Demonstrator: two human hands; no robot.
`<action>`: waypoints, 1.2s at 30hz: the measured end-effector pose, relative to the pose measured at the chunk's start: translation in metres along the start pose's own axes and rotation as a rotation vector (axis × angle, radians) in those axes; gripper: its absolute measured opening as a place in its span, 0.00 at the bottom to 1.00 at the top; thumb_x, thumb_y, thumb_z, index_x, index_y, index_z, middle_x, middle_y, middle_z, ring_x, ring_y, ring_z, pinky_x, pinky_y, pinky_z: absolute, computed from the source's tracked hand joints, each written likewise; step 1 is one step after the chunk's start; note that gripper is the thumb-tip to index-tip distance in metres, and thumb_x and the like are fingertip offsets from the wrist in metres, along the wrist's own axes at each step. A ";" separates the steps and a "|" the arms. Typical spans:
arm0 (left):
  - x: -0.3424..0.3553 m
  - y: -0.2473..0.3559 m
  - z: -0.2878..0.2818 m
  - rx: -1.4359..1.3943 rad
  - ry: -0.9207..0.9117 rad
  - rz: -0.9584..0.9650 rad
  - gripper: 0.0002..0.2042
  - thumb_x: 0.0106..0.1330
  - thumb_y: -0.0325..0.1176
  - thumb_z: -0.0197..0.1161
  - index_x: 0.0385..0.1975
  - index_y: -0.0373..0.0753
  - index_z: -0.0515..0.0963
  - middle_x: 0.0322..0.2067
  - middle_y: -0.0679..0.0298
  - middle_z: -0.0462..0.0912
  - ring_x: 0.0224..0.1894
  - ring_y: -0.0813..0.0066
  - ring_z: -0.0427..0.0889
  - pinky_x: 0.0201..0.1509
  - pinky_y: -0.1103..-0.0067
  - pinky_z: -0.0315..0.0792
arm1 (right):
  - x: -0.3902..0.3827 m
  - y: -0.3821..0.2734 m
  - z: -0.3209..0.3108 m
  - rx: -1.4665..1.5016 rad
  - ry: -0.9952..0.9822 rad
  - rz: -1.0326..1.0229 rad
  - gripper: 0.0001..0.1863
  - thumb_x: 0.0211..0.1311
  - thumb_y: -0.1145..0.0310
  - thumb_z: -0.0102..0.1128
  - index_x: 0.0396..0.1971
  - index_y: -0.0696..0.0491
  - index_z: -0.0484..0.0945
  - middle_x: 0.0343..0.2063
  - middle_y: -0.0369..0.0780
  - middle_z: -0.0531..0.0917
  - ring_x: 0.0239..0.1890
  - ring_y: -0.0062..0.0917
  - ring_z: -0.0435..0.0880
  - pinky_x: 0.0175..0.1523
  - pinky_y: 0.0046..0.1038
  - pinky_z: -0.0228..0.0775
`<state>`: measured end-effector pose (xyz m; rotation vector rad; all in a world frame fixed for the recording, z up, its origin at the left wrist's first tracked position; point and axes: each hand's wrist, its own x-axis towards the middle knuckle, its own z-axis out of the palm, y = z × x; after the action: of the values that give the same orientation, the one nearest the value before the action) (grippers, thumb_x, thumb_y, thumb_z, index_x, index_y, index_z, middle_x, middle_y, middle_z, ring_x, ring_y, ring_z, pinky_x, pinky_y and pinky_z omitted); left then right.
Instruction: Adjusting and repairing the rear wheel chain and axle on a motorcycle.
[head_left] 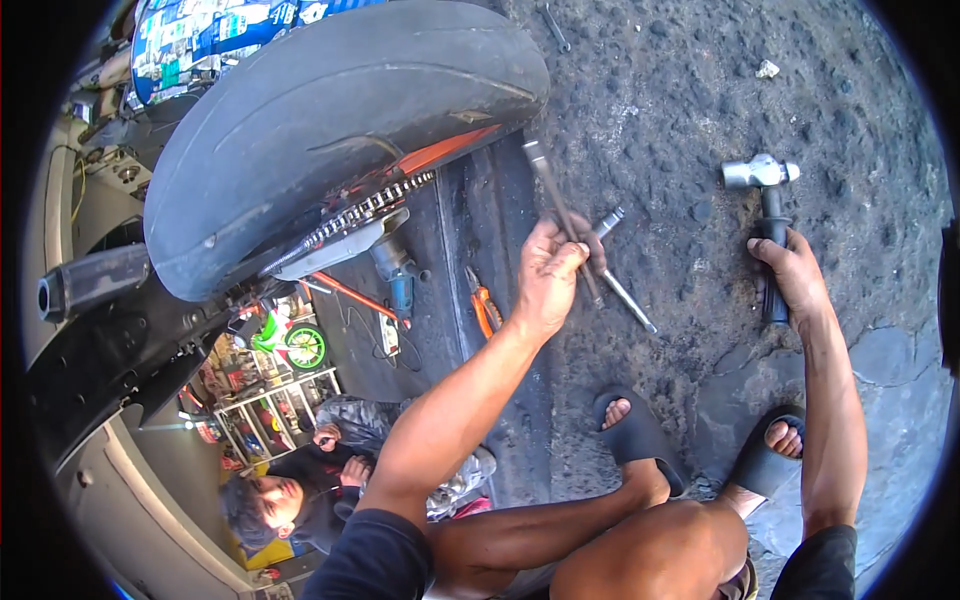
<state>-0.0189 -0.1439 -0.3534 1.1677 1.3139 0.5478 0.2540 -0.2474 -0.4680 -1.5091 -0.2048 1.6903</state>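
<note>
- Long grey steel T-handle wrench (560, 215): left hand (550, 280) fisted round its shaft, tip aimed up toward black rubber motorcycle tyre (330, 120) just beyond.
- Steel-headed hammer w/ black grip (768, 235): right hand (795, 275) closed on grip, head resting on rough ground (680, 100), apparently kept ready.
- Orange-handled pliers (483, 305) lie just left of the left hand.

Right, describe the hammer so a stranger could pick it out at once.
Start at the big black motorcycle tyre and look right across the rough dark ground. The hammer lies there, its black grip under the right hand. Unlike the thin metal rods in the left hand, it has a stubby silver head.
</note>
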 end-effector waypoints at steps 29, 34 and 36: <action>0.030 0.087 -0.100 1.665 0.077 0.688 0.19 0.58 0.34 0.68 0.12 0.38 0.65 0.12 0.56 0.69 0.16 0.52 0.70 0.24 0.63 0.66 | -0.053 0.028 0.136 0.023 -0.308 -0.325 0.20 0.56 0.69 0.70 0.47 0.59 0.77 0.31 0.43 0.87 0.36 0.22 0.85 0.47 0.30 0.76; 0.037 0.088 -0.100 1.656 0.120 0.639 0.19 0.58 0.33 0.68 0.12 0.38 0.65 0.12 0.56 0.69 0.15 0.54 0.71 0.21 0.64 0.64 | -0.055 0.029 0.166 0.077 -0.336 -0.409 0.15 0.58 0.73 0.69 0.42 0.61 0.76 0.31 0.36 0.83 0.35 0.20 0.80 0.44 0.28 0.74; 0.040 0.087 -0.100 1.649 0.137 0.640 0.19 0.58 0.33 0.68 0.12 0.39 0.66 0.11 0.57 0.69 0.13 0.55 0.70 0.19 0.65 0.63 | -0.054 0.031 0.171 0.091 -0.343 -0.395 0.17 0.57 0.72 0.69 0.44 0.60 0.76 0.32 0.40 0.85 0.36 0.23 0.83 0.46 0.30 0.75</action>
<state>-0.0772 -0.0425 -0.2786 2.9832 1.4075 -0.1993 0.0848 -0.2353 -0.4024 -1.0222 -0.5609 1.5964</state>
